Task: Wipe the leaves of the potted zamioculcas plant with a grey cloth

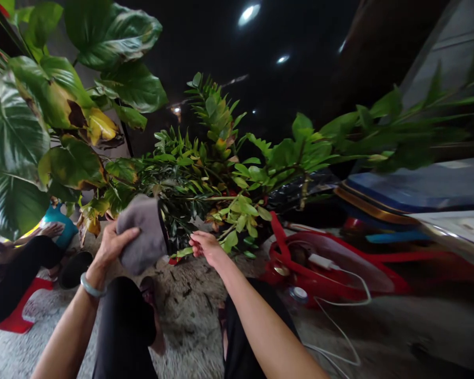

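Observation:
My left hand wears a pale bangle at the wrist and grips a soft grey cloth piece, rounded like a cap or pouch, with a dark edge on its right side. The thumb presses on its front, while the other fingers are hidden behind it. Just right of the cloth, my right hand is closed, its fingers curled among the lower stems of a leafy green plant. What those fingers pinch is too small to make out. A light green leaf lies beside them.
Large broad leaves, some yellowed, hang at upper left. At right stands a red bag with a white charger and cable. A bottle is beside it. Another person's leg and a red stool are at left.

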{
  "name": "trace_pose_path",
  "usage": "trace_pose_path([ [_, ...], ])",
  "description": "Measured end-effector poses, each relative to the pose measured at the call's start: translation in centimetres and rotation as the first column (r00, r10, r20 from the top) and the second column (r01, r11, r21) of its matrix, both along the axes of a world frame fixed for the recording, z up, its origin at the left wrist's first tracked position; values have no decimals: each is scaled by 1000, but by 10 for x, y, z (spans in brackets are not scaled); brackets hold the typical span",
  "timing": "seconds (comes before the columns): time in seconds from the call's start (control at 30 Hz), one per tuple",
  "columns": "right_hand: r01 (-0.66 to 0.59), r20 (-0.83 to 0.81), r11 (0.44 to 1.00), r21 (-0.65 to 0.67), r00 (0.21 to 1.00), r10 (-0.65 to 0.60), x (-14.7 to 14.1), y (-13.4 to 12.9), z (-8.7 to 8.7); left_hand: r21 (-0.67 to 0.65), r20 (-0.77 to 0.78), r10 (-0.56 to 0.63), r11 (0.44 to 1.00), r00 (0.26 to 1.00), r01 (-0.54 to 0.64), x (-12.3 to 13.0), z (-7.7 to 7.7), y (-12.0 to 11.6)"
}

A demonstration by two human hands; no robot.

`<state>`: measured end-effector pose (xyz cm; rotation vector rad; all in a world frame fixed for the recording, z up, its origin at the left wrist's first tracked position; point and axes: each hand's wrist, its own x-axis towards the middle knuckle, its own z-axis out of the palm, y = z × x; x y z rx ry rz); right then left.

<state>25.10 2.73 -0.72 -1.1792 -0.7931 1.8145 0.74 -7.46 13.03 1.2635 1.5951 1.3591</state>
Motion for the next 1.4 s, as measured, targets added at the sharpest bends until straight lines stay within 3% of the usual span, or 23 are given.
trace_pose_path([
  [0.07, -2, 6, 1000, -13, 1000, 2, -1, 0, 1, 154, 47, 186, 969, 981, -191, -1, 7, 22],
  [0.13, -11, 4, 1000, -11, 1000, 11, -1, 0, 1, 152, 53, 254, 954, 966, -259, 1, -3, 34],
  [0.23, -12, 1, 1000, 8, 1000, 12, 2, 0, 0, -58, -54, 127, 990, 990, -130, 9, -39, 19],
  [0.33, -12, 13, 1000, 23, 1000, 12, 6, 0, -1, -266, -65, -136, 957, 988, 115, 16, -61, -16],
  [0.4, -17, 13, 1000, 25, 1000, 16, 8, 0, -2, -299, -15, -244, 926, 970, 228, 16, -53, -31],
  [0.43, -18, 10, 1000, 26, 1000, 18, 8, 0, -1, -268, 4, -240, 935, 971, 232, 15, -44, -32],
  [0.53, -12, 8, 1000, 18, 1000, 12, 5, 0, 0, -44, 30, -33, 998, 999, 34, 10, -8, -11],
  [0.6, -4, 9, 1000, 5, 1000, 4, 3, 0, 1, 97, 48, 134, 986, 990, -138, 9, 4, 11],
  [0.67, -4, -8, 1000, 4, 1000, 4, 1, 0, 2, 142, 41, 227, 963, 973, -230, 11, -1, 25],
  [0.73, -3, -27, 1000, 16, 1000, 3, 0, -1, 1, 62, -6, 197, 979, 980, -196, 18, -21, 24],
  [0.8, 5, -30, 1000, 27, 1000, -4, 1, -1, 0, -90, -66, 37, 995, 997, -42, 25, -45, 10],
  [0.87, 5, -24, 1000, 29, 1000, -5, 3, 0, -1, -222, -78, -149, 967, 986, 128, 29, -59, -10],
  [0.9, 1, -21, 1000, 28, 1000, 0, 4, 0, -2, -249, -61, -201, 952, 978, 180, 29, -60, -18],
  [0.97, -14, -19, 1000, 25, 1000, 14, 5, 1, -3, -214, 0, -187, 960, 982, 183, 26, -47, -25],
  [1.07, -18, -20, 1000, 22, 1000, 19, 6, 2, -3, 14, 127, 24, 1000, 992, -26, 16, -9, -10],
  [1.17, -15, -18, 1000, 14, 1000, 15, 5, 3, -1, 199, 209, 196, 951, 958, -238, 11, 14, 17],
  [1.27, -15, -19, 1000, 10, 1000, 16, 4, 1, 2, 121, 144, 234, 960, 962, -251, 16, -1, 27],
  [1.33, -15, -24, 1000, 18, 1000, 15, 5, 0, 2, -42, 48, 129, 991, 991, -127, 24, -22, 17],
  [1.4, -13, -30, 999, 34, 999, 14, 7, -1, 1, -190, 7, -61, 980, 998, 61, 32, -37, 0],
])
